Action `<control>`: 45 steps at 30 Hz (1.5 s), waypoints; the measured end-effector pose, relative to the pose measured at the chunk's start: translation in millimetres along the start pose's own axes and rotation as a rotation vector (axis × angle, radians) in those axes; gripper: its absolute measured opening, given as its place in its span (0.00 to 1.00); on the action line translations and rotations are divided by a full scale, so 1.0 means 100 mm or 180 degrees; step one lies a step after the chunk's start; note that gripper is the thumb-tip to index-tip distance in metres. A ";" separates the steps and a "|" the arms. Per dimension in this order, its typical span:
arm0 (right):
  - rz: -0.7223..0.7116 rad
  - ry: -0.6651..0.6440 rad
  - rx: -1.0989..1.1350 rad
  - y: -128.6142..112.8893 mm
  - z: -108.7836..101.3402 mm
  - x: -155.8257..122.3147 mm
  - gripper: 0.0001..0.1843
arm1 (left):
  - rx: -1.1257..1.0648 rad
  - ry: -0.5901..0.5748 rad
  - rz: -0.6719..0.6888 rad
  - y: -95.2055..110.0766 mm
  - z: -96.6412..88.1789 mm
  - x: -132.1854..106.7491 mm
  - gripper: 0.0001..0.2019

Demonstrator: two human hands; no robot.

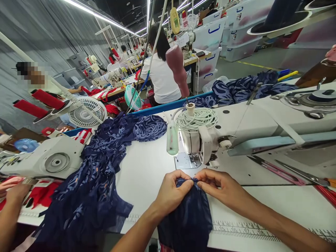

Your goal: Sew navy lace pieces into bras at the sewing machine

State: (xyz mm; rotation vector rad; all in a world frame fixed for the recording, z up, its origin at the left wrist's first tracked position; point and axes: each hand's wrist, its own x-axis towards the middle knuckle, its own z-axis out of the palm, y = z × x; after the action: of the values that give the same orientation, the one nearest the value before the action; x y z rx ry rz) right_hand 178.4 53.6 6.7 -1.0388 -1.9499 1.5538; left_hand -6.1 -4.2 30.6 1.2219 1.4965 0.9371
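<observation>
My left hand (172,192) and my right hand (219,185) both pinch the top edge of a dark navy fabric piece (187,218), fingers closed on it. The cloth hangs down over the near edge of the white sewing table (147,171). Both hands sit just in front of the needle area of a white sewing machine (236,133), a short way short of the presser foot (195,159).
A heap of navy patterned fabric (105,168) lies on the table's left. Scissors (288,171) lie at right. A coil of white cord (196,117) sits on the machine. Another person's hand (15,194) works at far left; other workers sit behind. A fan (88,112) stands at left.
</observation>
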 end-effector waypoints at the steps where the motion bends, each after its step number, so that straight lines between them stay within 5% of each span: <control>1: 0.0005 0.0002 0.0011 -0.01 0.00 -0.01 0.13 | -0.0014 0.0008 0.0000 0.00 0.01 0.00 0.09; 13: -0.0191 0.0285 0.0005 0.00 0.08 -0.04 0.14 | 0.0061 0.0203 -0.0042 -0.03 0.07 -0.07 0.07; 20: -0.0371 0.0355 -0.0542 -0.08 0.25 -0.10 0.11 | 0.1331 0.0700 0.0560 -0.05 0.02 -0.25 0.05; 25: -0.0008 0.0387 -0.0862 -0.09 0.21 0.16 0.07 | 0.2168 0.0093 0.0884 0.03 -0.11 0.13 0.04; 30: 0.0011 0.0678 -0.1640 -0.05 0.08 0.33 0.08 | 0.2457 0.0127 0.0740 -0.03 -0.07 0.50 0.03; 38: -0.1115 0.0774 -0.2824 0.18 -0.17 0.14 0.19 | 0.2348 0.0160 0.0572 -0.10 -0.01 0.58 0.05; 42: -0.2024 0.1091 -0.3453 0.28 -0.13 0.07 0.17 | 0.2096 0.0203 0.0575 -0.12 -0.01 0.57 0.05; 45: -0.2137 0.1250 -0.3741 0.34 -0.07 0.04 0.14 | 0.1955 0.0292 0.0619 -0.13 0.03 0.54 0.06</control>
State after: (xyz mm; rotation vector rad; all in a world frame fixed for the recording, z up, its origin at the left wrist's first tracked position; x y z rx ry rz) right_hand 191.0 64.2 -24.0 -0.7782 -2.4766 -0.2380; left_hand -9.0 46.1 6.5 1.8066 1.8366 0.6764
